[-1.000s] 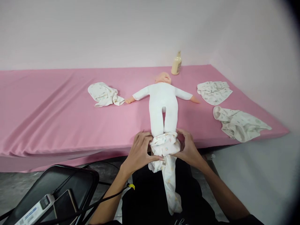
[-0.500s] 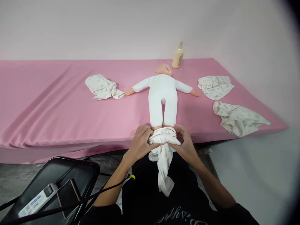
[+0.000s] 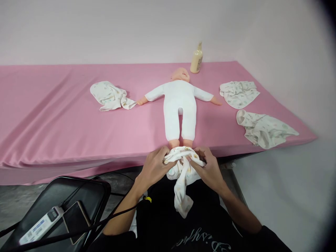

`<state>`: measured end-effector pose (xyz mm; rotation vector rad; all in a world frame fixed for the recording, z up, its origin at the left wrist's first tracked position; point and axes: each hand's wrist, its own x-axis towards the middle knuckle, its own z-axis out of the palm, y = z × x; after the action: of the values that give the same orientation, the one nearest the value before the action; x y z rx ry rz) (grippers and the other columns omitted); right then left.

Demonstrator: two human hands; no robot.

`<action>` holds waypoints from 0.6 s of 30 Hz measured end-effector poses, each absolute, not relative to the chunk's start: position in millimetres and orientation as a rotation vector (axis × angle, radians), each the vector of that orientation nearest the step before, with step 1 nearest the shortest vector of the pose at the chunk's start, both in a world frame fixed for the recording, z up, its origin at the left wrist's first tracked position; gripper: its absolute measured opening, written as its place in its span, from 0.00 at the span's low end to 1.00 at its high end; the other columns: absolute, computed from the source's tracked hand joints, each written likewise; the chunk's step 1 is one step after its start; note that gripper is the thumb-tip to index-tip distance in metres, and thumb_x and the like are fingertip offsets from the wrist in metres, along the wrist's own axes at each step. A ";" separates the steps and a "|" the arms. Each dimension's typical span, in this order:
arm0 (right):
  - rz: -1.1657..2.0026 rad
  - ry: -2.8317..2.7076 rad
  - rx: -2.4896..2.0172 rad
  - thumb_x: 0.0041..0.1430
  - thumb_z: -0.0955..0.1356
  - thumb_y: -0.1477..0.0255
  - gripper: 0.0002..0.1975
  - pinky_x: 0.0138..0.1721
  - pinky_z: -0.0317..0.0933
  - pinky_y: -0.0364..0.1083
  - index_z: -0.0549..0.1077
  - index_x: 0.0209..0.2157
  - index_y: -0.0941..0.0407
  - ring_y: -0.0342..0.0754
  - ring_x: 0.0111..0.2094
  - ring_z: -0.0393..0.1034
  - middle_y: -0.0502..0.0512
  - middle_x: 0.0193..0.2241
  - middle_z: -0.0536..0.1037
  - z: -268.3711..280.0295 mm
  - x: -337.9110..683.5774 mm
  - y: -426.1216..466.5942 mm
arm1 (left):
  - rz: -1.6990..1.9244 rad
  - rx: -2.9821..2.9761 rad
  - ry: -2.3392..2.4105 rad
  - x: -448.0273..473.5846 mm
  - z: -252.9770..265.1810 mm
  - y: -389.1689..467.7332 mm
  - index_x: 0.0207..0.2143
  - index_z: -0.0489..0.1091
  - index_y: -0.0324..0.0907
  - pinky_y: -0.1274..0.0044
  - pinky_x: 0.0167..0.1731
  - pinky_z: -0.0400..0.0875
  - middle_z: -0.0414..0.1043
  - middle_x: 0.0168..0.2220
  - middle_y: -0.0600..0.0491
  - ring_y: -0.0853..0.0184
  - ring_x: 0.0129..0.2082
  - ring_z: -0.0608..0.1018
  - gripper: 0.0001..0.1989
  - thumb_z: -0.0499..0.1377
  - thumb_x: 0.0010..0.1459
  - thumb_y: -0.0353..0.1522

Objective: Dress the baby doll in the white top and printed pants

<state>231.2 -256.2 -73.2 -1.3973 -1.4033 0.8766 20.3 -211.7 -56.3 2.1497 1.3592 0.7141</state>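
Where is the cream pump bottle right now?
In the head view, the cream pump bottle stands near the far edge of the pink cloth-covered table, right of the white-suited doll's head.

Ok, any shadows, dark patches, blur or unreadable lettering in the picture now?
Head view: light is soft, with faint shadows beside the baby doll; the right edge goes black. Head view: the left hand and right hand on the printed garment look fairly sharp; label text on the pump bottle is too small to read.
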 end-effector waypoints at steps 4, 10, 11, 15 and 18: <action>0.867 -1.449 -1.399 0.59 0.72 0.64 0.13 0.37 0.64 0.46 0.68 0.42 0.54 0.46 0.35 0.70 0.50 0.34 0.76 -69.0 232.5 -258.2 | 0.666 2.073 1.344 19.7 -53.6 -215.6 0.30 0.62 0.40 0.79 0.28 0.57 0.67 0.28 0.58 0.73 0.27 0.65 0.11 0.59 0.60 0.36; 1.106 -1.477 -1.325 0.59 0.72 0.65 0.14 0.37 0.61 0.43 0.68 0.43 0.53 0.44 0.35 0.66 0.48 0.34 0.72 -54.6 239.1 -260.1 | 0.573 1.902 1.219 10.5 -45.8 -214.2 0.31 0.63 0.40 0.80 0.29 0.58 0.64 0.28 0.58 0.73 0.28 0.64 0.09 0.60 0.58 0.35; 1.148 -1.483 -1.317 0.60 0.72 0.64 0.15 0.38 0.61 0.43 0.68 0.44 0.53 0.44 0.35 0.66 0.48 0.34 0.72 -51.5 241.4 -261.1 | 0.558 1.861 1.182 8.1 -43.6 -214.2 0.31 0.62 0.40 0.80 0.29 0.59 0.63 0.28 0.58 0.73 0.28 0.64 0.10 0.60 0.57 0.36; 1.344 -1.616 -1.218 0.57 0.74 0.62 0.16 0.39 0.59 0.43 0.69 0.41 0.54 0.44 0.36 0.63 0.49 0.36 0.70 -42.5 258.2 -263.7 | 0.542 1.734 0.889 -4.1 -35.9 -213.8 0.31 0.62 0.40 0.79 0.32 0.63 0.63 0.32 0.56 0.71 0.32 0.66 0.15 0.64 0.54 0.38; 1.550 -1.860 -0.942 0.46 0.79 0.59 0.22 0.38 0.58 0.43 0.69 0.34 0.55 0.44 0.36 0.61 0.49 0.35 0.67 -40.3 276.8 -262.0 | 0.478 1.705 0.558 -16.5 -31.3 -211.2 0.32 0.63 0.40 0.76 0.39 0.68 0.67 0.38 0.51 0.67 0.39 0.71 0.19 0.68 0.50 0.41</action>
<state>276.8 -262.0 -40.3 -0.9415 -1.8600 1.5497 -16.5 -211.2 -31.3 1.7054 0.5583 0.4777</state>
